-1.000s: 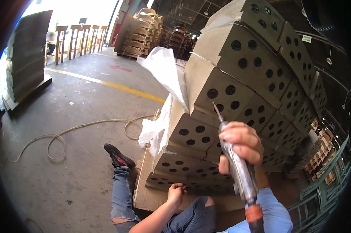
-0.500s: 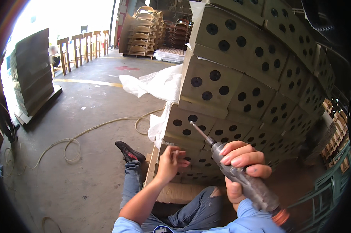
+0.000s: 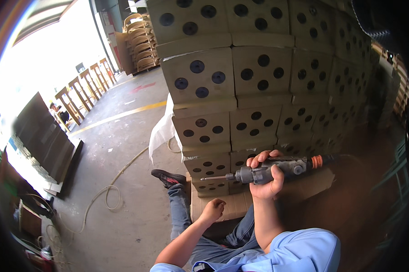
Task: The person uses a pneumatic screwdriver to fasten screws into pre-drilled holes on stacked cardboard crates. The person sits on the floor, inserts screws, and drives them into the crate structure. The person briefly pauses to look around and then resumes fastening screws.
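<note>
My right hand (image 3: 269, 177) is wrapped round the body of a grey power screwdriver (image 3: 283, 169) with an orange ring at its rear. The screwdriver lies nearly level, its long thin bit pointing left, in front of the lower rows of a tall stack of olive-tan blocks (image 3: 254, 104). Dark round discs dot each block's front face. Lower and to the left, my left hand (image 3: 213, 211) has its fingers curled closed above the cardboard (image 3: 240, 206) at the stack's foot. Whatever those fingers hold, if anything, is hidden.
White plastic wrap (image 3: 163, 131) hangs off the stack's left edge. A pale hose (image 3: 116, 181) loops across the floor. Farther left stand a pallet of flat dark sheets (image 3: 43, 136), a row of wooden chairs (image 3: 82, 93) and a seated person (image 3: 59, 113). Stacked wooden chair parts (image 3: 141, 43) rise behind.
My right hand has swung the screwdriver from a steep slant to nearly level. My left hand now sits lower, farther from the block faces. The view has turned right.
</note>
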Tool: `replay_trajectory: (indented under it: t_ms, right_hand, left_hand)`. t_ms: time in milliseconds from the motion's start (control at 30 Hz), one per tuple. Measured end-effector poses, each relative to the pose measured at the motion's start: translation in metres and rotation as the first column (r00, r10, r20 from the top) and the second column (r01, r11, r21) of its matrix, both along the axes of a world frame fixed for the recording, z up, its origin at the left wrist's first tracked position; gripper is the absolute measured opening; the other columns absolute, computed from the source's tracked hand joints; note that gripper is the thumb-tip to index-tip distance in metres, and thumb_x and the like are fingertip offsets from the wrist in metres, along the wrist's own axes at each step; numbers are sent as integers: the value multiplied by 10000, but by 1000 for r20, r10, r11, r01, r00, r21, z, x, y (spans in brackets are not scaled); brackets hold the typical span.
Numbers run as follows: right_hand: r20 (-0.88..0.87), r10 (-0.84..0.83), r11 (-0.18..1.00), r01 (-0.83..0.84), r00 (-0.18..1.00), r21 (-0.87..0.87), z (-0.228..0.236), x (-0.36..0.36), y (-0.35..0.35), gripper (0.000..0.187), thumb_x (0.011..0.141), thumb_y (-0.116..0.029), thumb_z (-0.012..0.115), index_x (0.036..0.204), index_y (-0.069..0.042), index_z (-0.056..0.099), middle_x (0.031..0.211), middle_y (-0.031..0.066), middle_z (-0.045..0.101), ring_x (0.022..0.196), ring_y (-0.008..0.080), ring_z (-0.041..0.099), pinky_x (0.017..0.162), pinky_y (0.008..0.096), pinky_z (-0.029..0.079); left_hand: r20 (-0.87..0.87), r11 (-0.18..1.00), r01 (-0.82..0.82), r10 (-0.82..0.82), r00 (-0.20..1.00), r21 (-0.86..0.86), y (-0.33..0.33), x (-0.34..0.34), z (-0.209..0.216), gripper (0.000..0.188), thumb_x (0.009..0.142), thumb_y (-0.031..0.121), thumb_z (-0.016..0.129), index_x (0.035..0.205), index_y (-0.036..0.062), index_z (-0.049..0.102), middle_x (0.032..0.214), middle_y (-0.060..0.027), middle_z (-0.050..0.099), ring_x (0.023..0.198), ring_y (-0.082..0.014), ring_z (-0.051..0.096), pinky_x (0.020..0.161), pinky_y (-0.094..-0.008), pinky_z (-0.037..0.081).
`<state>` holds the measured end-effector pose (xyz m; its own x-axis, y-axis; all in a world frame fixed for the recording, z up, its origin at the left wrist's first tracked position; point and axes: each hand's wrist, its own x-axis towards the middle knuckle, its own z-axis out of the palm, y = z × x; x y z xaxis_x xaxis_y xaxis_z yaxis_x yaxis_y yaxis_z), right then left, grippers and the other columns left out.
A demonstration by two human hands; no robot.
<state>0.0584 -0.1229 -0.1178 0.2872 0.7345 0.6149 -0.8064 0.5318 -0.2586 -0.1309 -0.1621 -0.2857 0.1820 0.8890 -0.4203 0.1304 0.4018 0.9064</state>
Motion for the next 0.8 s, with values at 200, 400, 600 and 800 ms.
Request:
replay_trajectory:
  t_ms: [200,400,600,800]
  right_hand:
    - [-9,52,999,-52,999,-12,-7,-2,-1,369,919,-218,606,1259,-110,512,1041,124,632,884,253,642,839,448,498]
    - [1,110,994,-110,994,3,-11,3,-2,368,919,-257,648,1238,-115,532,1028,103,624,880,245,644,823,437,501]
    - [-19,125,992,-125,992,-2,-18,7,4,368,918,-286,647,1232,-124,543,1019,92,629,867,233,638,825,436,504]
    - [-29,165,986,-165,986,14,-20,9,6,372,916,-300,649,1232,-135,544,1006,84,630,868,230,636,823,433,502]
  left_hand:
    - [-76,979,23,-8,997,202,0,-15,23,387,1014,-6,424,1381,-14,548,853,-105,705,602,-105,582,524,-259,445]
    - [212,965,-155,109,971,213,-13,-27,80,130,1072,107,577,1149,2,584,809,-96,697,523,-76,518,448,-229,357]
    - [524,912,-345,187,831,222,-14,-43,121,164,1037,193,679,1030,29,686,747,-6,595,581,-70,502,493,-207,350]
    - [627,912,-326,104,772,250,-13,-46,115,178,1045,192,657,1047,16,683,799,-43,641,635,-141,599,525,-256,471]
